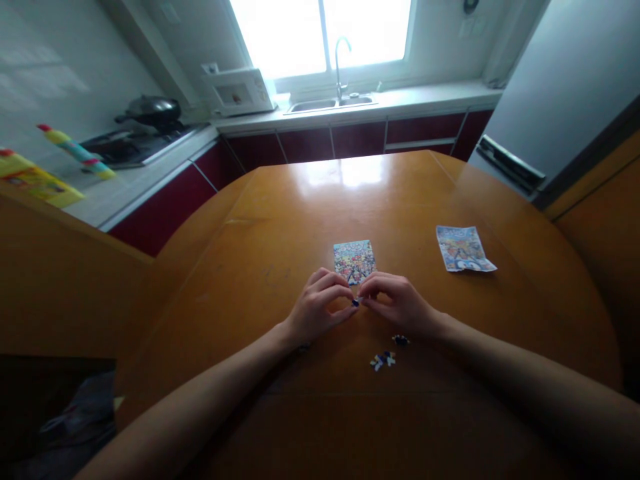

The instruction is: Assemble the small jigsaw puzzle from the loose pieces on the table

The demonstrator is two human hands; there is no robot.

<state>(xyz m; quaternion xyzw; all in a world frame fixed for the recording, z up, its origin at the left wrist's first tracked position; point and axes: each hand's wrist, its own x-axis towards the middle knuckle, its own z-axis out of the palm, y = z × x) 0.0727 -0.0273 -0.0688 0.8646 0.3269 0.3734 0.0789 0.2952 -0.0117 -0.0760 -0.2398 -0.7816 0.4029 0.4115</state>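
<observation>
Both of my hands meet over the wooden table (280, 227), fingertips nearly touching. My left hand (321, 301) pinches a small dark blue toy piece (355, 303). My right hand (397, 300) is closed in a pinch on a tiny whitish piece at the other side of it. Just beyond the fingers lies a colourful printed card (354, 259), partly covered by them. Nearer to me rest a cluster of small white, yellow and blue pieces (383, 361) and a dark blue piece with light bits (401, 340). Another small item lies partly hidden beneath my left wrist.
A creased printed wrapper (463, 250) lies to the right on the table. Behind are a counter with a sink (330, 105), a microwave (240, 91), a stove with a black pan (153, 110), and yellow bottles (37, 183). A fridge (560, 87) stands at right.
</observation>
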